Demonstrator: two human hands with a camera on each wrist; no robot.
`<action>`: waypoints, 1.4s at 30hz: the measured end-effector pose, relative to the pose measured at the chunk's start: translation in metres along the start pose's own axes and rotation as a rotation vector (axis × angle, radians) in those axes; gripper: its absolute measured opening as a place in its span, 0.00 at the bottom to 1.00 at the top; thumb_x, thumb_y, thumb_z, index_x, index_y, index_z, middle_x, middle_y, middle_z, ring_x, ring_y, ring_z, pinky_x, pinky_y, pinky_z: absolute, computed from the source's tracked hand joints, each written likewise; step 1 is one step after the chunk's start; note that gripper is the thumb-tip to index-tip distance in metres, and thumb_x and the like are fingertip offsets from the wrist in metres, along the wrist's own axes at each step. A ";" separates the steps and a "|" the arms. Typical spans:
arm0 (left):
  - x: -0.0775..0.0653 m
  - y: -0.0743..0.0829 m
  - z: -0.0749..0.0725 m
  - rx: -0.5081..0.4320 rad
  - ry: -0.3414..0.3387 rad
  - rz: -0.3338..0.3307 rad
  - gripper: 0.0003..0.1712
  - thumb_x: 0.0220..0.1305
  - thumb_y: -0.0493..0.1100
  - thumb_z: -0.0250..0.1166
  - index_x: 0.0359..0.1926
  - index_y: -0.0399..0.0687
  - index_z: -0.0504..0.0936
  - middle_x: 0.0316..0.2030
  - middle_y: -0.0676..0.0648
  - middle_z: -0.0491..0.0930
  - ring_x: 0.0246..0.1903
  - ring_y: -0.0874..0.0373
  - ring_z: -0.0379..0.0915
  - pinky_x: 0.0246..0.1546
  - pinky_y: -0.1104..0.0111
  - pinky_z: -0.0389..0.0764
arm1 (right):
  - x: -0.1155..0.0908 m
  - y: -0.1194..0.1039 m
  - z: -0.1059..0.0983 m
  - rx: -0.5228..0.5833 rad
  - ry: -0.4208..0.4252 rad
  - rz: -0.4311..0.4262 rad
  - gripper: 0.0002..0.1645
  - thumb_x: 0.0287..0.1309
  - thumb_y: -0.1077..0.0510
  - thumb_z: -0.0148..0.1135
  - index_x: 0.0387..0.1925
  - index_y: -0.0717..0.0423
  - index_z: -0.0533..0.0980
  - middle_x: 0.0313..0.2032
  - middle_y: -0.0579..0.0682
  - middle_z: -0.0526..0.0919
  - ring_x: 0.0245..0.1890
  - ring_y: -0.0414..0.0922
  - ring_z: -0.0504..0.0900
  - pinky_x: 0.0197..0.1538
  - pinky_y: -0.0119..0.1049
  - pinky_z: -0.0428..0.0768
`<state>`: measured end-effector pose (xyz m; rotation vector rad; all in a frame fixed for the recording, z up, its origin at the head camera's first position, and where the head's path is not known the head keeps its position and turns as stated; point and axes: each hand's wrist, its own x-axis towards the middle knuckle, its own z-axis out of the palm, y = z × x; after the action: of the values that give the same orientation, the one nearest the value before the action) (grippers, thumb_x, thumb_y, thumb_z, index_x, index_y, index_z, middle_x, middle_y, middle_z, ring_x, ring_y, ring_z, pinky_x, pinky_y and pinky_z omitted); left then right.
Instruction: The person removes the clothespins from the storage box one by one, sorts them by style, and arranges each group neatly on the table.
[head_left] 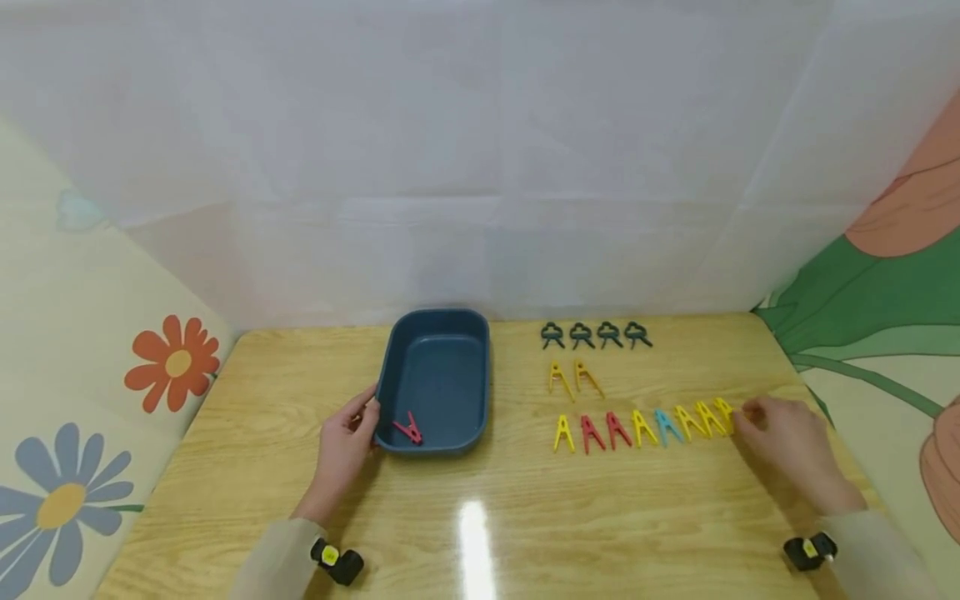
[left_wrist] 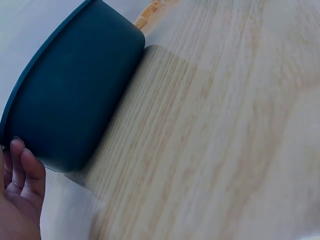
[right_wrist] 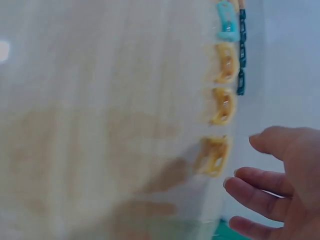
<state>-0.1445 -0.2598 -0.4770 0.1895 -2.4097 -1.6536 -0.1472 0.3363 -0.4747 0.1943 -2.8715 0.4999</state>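
Observation:
My left hand [head_left: 347, 435] pinches the left rim of a dark blue plastic basin [head_left: 483, 383], thumb at the rim and fingers against the outer wall. A red clothespin [head_left: 410, 428] lies inside the basin's near left corner. At the right end of a row of clothespins, my right hand [head_left: 791, 442] hovers by the last yellow clothespin [head_left: 724, 414]. In the right wrist view its thumb and fingers are spread apart, with a gap between them and that yellow clothespin [right_wrist: 218, 156].
Left along the row stand yellow clothespins, a blue clothespin [head_left: 667, 426] and two red ones [head_left: 618, 429]. Behind are two orange-yellow clothespins [head_left: 559, 379] and a line of several dark clips [head_left: 581, 335]. A white sheet [head_left: 480, 167] hangs behind the wooden table [head_left: 480, 517].

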 end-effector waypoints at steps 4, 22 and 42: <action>-0.001 0.009 -0.001 -0.009 -0.008 -0.026 0.22 0.78 0.35 0.57 0.68 0.34 0.77 0.35 0.40 0.76 0.19 0.66 0.71 0.21 0.74 0.77 | 0.009 -0.012 -0.008 0.010 0.054 -0.043 0.14 0.67 0.57 0.66 0.40 0.68 0.84 0.33 0.62 0.88 0.33 0.63 0.84 0.37 0.61 0.79; 0.001 -0.005 -0.002 0.001 0.004 0.043 0.21 0.78 0.38 0.59 0.66 0.37 0.80 0.32 0.45 0.75 0.19 0.67 0.71 0.20 0.73 0.78 | 0.078 -0.135 -0.022 0.053 -0.088 -0.259 0.13 0.70 0.56 0.67 0.45 0.63 0.84 0.39 0.56 0.87 0.43 0.58 0.83 0.49 0.58 0.80; 0.000 -0.003 0.000 0.012 0.034 0.086 0.19 0.77 0.36 0.60 0.64 0.35 0.82 0.28 0.49 0.75 0.17 0.66 0.70 0.18 0.74 0.74 | 0.151 -0.291 0.023 0.035 -0.275 -0.841 0.12 0.70 0.52 0.68 0.48 0.54 0.84 0.41 0.48 0.87 0.43 0.46 0.83 0.50 0.43 0.81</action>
<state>-0.1449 -0.2607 -0.4803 0.1136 -2.3687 -1.5858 -0.2495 0.0431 -0.3681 1.4791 -2.6627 0.3587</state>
